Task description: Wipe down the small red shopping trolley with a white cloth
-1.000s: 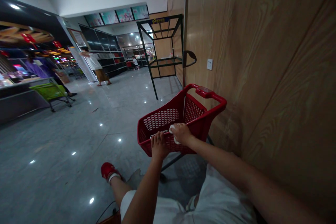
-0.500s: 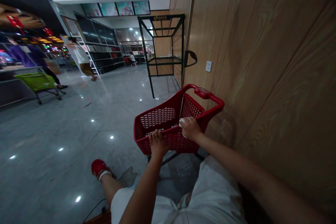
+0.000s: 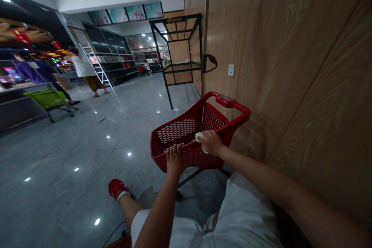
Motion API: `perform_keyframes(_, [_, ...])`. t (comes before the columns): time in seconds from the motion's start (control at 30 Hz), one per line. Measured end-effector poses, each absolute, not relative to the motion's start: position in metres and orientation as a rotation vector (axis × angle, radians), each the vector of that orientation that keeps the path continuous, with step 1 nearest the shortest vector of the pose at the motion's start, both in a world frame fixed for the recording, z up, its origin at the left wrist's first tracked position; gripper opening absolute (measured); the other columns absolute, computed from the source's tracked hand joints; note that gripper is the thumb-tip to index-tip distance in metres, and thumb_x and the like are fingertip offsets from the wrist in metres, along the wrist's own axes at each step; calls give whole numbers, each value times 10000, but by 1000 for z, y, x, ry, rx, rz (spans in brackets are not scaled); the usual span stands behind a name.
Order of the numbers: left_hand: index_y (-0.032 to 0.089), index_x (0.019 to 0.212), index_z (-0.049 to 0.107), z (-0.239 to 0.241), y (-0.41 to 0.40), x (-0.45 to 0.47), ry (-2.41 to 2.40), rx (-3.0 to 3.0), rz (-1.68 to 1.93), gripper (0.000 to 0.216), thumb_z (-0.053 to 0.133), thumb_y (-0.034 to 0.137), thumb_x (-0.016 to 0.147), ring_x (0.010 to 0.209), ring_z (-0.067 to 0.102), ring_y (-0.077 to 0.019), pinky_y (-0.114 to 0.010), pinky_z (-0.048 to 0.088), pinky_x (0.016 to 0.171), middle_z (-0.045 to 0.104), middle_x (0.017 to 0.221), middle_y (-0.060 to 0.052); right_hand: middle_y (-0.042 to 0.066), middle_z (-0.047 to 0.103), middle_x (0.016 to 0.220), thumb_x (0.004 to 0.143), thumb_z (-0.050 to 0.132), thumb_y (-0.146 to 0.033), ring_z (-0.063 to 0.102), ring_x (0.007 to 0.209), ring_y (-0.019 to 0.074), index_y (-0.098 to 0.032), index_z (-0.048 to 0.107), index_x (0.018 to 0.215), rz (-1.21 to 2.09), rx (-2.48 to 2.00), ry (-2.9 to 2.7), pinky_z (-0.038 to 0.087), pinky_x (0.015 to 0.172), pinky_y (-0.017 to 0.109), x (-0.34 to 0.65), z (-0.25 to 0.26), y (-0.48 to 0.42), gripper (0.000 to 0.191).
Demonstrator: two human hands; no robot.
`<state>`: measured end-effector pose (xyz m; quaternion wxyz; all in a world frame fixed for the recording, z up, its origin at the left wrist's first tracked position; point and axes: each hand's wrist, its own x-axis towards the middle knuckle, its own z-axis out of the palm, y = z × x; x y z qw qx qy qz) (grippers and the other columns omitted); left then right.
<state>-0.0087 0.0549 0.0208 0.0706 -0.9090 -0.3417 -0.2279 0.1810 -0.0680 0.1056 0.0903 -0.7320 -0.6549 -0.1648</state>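
Observation:
A red plastic shopping cart [image 3: 186,130] stands just in front of me beside a wooden wall. My left hand [image 3: 174,159] grips the near rim of the cart's basket, fingers curled over the edge. My right hand [image 3: 211,142] is closed on a white cloth [image 3: 199,137] and presses it against the rim further right, below the cart's red handle [image 3: 229,103]. My legs in white shorts and a red shoe [image 3: 116,188] show below.
A wooden panelled wall [image 3: 290,66] with a white socket [image 3: 231,70] runs along the right. A bare green metal rack [image 3: 180,58] stands behind the cart. Across the glossy grey floor are a green cart [image 3: 49,99], people walking, a ladder [image 3: 97,66] and dark shelving.
My right hand with the cloth has slid right along the cart's rim, toward the handle. The person in white across the floor has walked left. My left hand keeps its grip.

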Motion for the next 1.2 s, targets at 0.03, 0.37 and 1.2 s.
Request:
perform_keyframes(0.03, [77,1304,453,21,53,-6,-1051,-2736,-700,667,558,251,669,1222,431,-334,-491,253,1077,467,1360,-214,95,610,1100,859,484,-198,505,986,245,-215,614,1115,-520,-2211,-1945,298,883,369,198,113,-79,288])
perform_keyframes(0.37, [44,1272,467,40,34,10,-1228,-2761,-608,662,539,310,670,1226,418,-344,-475,225,1095,484,1334,-214,117,630,1000,854,479,-176,512,972,246,-153,652,956,-647,-2364,-1709,306,937,372,224,125,-93,203])
perform_keyframes(1.2, [58,1279,456,43,47,9,-1197,-2779,-526,669,549,309,667,1202,421,-343,-466,221,1081,476,1322,-216,130,572,1231,789,532,-189,464,1134,275,-166,592,1215,-670,-2288,-1741,216,1077,412,252,127,-107,430])
